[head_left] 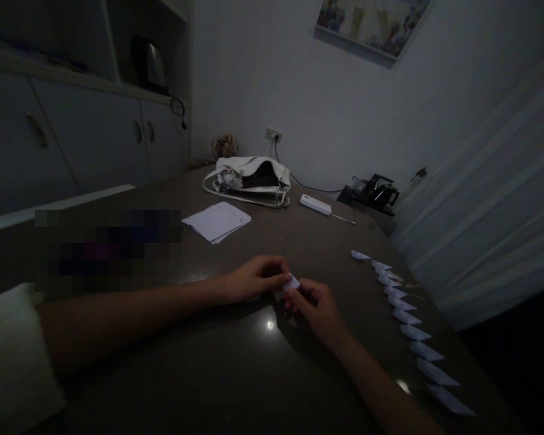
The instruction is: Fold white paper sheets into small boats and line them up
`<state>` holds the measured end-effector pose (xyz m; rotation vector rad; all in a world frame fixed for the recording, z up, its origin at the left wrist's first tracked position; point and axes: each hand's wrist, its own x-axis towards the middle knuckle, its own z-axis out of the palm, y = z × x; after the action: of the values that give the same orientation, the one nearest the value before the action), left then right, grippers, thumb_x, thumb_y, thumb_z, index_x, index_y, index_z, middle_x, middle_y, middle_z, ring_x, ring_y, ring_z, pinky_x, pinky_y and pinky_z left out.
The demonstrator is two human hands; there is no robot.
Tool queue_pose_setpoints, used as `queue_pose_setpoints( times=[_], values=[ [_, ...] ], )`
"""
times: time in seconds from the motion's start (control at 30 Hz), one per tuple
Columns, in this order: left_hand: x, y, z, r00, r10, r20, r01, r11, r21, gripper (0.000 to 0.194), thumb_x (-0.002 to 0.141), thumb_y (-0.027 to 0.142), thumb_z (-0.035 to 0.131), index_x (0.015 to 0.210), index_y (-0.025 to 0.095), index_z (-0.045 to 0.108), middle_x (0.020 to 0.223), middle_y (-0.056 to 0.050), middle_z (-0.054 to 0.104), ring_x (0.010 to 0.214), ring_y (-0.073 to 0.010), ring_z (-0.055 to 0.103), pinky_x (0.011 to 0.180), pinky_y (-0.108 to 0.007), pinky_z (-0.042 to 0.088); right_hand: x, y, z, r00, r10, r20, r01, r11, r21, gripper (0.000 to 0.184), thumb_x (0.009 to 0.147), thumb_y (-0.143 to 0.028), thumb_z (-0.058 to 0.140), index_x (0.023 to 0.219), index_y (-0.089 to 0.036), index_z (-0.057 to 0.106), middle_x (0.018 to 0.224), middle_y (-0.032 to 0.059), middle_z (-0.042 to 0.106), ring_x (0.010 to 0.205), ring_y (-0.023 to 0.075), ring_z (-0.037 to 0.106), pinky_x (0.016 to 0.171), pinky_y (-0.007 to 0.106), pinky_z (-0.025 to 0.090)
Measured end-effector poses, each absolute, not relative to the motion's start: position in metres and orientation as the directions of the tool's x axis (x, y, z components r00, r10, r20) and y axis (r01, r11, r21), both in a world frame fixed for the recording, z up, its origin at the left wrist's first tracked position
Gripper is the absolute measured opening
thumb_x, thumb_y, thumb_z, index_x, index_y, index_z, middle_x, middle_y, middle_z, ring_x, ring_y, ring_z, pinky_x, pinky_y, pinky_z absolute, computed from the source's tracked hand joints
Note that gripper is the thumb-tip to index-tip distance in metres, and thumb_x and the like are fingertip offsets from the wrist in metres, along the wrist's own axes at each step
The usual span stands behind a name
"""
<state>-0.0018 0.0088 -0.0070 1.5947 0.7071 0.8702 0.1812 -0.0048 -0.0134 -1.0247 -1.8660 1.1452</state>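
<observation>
Between my two hands, just above the dark table, is a small folded piece of white paper. The thumb and fingers of my left hand pinch its left edge. My right hand pinches it from the lower right, thumb on top and the other fingers curled beneath. Part of the paper is hidden behind the fingers. To the right, a line of several folded paper boats runs along the table's right side. Beyond my left hand lies a stack of white paper sheets.
A white handbag gapes at the back of the table. Right of it lies a white power strip-like bar with a short cable. A black device stands at the far right corner. The left side holds a blurred-out patch.
</observation>
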Motion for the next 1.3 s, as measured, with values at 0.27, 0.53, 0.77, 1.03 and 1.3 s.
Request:
queue_pose_setpoints(
  times=[0.27,0.53,0.77,1.03,1.3],
  values=[
    [-0.0039,0.011,-0.0117,0.561,0.787,0.255,-0.049,-0.276,0.96,0.021,0.085,0.033,0.056,0.08,0.013,0.052,0.071,0.0,0.057,0.065,-0.0107,0.053,0.059,-0.022,0.04,0.1784,-0.0078,-0.0129,-0.463,0.871,0.163,0.23,0.296,-0.927,0.026,0.082,-0.038,0.056,0.073,-0.015,0.062,0.061,0.0028,0.061,0.051,0.0112,0.053,0.048,0.021,0.04],
    [-0.0014,0.0084,-0.0105,0.58,0.775,0.252,-0.051,-0.274,0.96,0.02,0.086,0.033,0.054,0.087,0.013,0.055,0.075,-0.004,0.063,0.071,-0.0134,0.06,0.064,-0.024,0.045,0.1815,-0.006,-0.0144,-0.431,0.861,0.271,0.276,0.412,-0.868,0.026,0.084,-0.032,0.056,0.066,-0.014,0.063,0.06,0.0038,0.061,0.052,0.012,0.053,0.05,0.022,0.039],
    [-0.0051,0.0097,-0.0079,0.498,0.808,0.314,0.059,-0.393,0.918,0.022,0.085,0.032,0.056,0.082,0.011,0.059,0.074,-0.003,0.062,0.069,-0.0124,0.058,0.061,-0.022,0.045,0.179,-0.0082,-0.0119,-0.343,0.895,0.285,0.264,0.383,-0.885,0.022,0.084,-0.035,0.057,0.08,-0.015,0.064,0.066,0.0024,0.06,0.058,0.0123,0.054,0.049,0.021,0.038],
    [-0.0057,0.0078,-0.0052,0.498,0.788,0.361,0.226,-0.52,0.824,0.022,0.084,0.034,0.056,0.083,0.013,0.06,0.071,-0.001,0.06,0.066,-0.0114,0.056,0.06,-0.021,0.043,0.1779,-0.0081,-0.0125,-0.25,0.89,0.381,0.254,0.44,-0.861,0.01,0.082,-0.027,0.061,0.083,-0.018,0.063,0.081,0.0035,0.064,0.074,0.0148,0.06,0.064,0.024,0.047],
    [-0.0069,0.0056,-0.002,0.459,0.765,0.451,0.264,-0.602,0.754,0.016,0.083,0.029,0.06,0.081,0.013,0.062,0.075,-0.001,0.06,0.069,-0.0113,0.056,0.061,-0.02,0.043,0.178,-0.0097,-0.0116,-0.225,0.878,0.422,0.298,0.474,-0.828,0.007,0.081,-0.024,0.061,0.081,-0.018,0.062,0.079,0.0027,0.062,0.071,0.014,0.058,0.059,0.023,0.045]
  ],
)
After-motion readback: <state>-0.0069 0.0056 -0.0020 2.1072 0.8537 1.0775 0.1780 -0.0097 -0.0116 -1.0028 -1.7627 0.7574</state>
